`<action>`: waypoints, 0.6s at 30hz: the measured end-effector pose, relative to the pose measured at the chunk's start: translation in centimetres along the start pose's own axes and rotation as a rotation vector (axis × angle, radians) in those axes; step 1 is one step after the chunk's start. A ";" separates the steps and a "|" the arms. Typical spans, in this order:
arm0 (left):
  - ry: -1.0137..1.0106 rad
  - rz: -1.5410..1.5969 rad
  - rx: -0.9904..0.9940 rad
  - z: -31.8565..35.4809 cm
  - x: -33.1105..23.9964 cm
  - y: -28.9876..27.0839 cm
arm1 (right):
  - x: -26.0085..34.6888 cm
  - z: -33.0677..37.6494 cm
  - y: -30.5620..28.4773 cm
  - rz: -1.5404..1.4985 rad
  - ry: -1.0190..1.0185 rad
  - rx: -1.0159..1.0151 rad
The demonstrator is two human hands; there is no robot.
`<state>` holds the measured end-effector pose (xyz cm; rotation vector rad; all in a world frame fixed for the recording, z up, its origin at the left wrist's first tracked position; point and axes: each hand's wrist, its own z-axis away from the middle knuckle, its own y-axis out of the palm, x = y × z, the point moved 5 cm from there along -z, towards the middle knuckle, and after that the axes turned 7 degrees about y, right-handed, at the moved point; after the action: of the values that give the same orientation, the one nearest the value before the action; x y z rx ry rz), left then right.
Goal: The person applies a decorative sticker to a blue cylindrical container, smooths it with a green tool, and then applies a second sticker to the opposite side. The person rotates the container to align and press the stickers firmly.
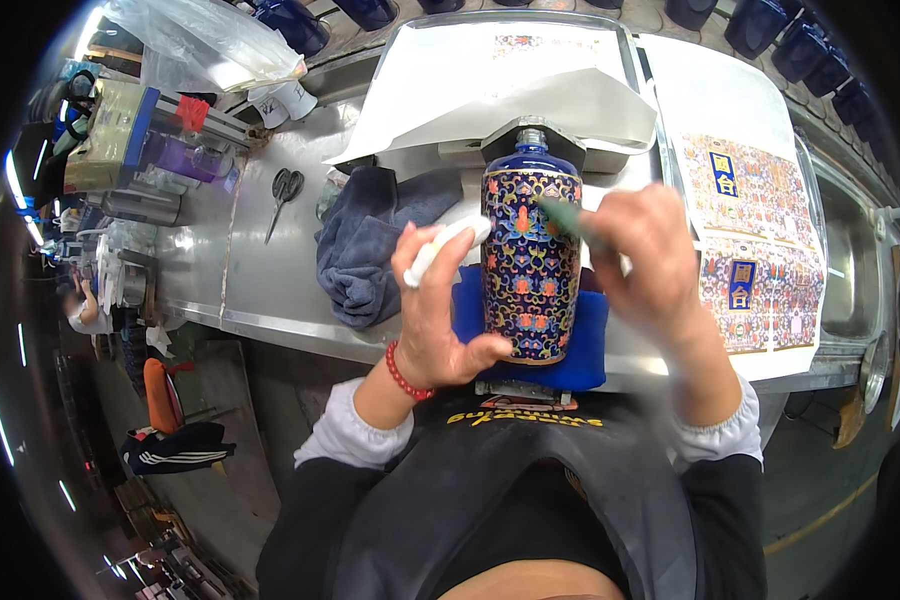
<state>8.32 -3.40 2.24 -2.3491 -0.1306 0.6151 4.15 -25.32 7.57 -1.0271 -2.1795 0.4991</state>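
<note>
A dark blue bottle [531,270] with a colourful floral pattern lies in front of me, its neck pointing away, on a blue cloth pad [592,340]. Its neck end rests by a dark angled support [560,138]. My right hand [642,250], blurred by motion, grips a green flat scraper [562,215] whose tip is over the bottle's upper right side. Left of the bottle, my left hand [435,320] has a small white wad [446,252], perhaps cloth, between its fingers. Its thumb reaches to the bottle's lower left edge.
A grey-blue towel [358,245] lies crumpled left of my hand, with black scissors [284,195] beyond. Printed pattern sheets [760,250] lie at right. A tray [633,40] with white paper stands behind the bottle. Several blue containers [800,50] line the far edge.
</note>
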 end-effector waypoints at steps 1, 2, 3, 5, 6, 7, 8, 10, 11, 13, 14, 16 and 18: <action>-0.002 0.013 0.007 0.9 -0.4 0.1 | 1.4 0.0 -0.4 -0.053 -0.118 0.044; -0.032 0.041 0.073 1.7 -0.7 0.2 | 2.5 -0.1 -0.4 -0.115 -0.117 0.175; -0.054 0.066 0.091 2.4 -0.9 0.5 | 3.3 -0.3 -0.7 -0.203 -0.180 0.212; -0.152 -0.003 0.178 3.5 -1.2 1.2 | 2.7 -1.1 -0.4 -0.379 -0.021 0.311; -0.138 -0.049 0.154 3.6 -1.4 1.3 | 2.3 -1.5 -0.5 -0.511 0.008 0.265; -0.139 -0.097 0.160 3.6 -1.4 1.4 | 1.0 -1.8 -0.1 -0.589 0.135 0.221; -0.111 -0.177 0.187 3.6 -1.5 1.4 | 0.1 -1.8 -0.1 -0.443 0.211 0.117; -0.079 -0.172 0.180 3.2 -1.7 1.1 | -0.2 -1.0 -0.1 -0.193 0.086 0.005; -0.052 -0.158 0.176 2.9 -1.7 0.8 | 0.4 -0.2 -0.2 -0.079 -0.093 0.000; 0.001 -0.164 0.191 2.1 -1.8 0.5 | 0.8 2.1 0.1 -0.322 -0.007 0.205; 0.030 -0.159 0.179 1.6 -1.9 0.3 | -0.1 2.8 0.1 -0.425 0.159 0.189; 0.054 -0.172 0.198 0.4 -2.1 0.4 | -1.7 4.6 0.1 -0.557 0.534 0.162; 0.084 -0.232 0.240 -0.7 -2.6 0.7 | -2.1 5.6 0.2 -0.681 0.660 0.075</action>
<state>6.26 -5.03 3.27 -2.0862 -0.2718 0.3940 1.30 -27.22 2.70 -0.2853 -1.7305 -0.0783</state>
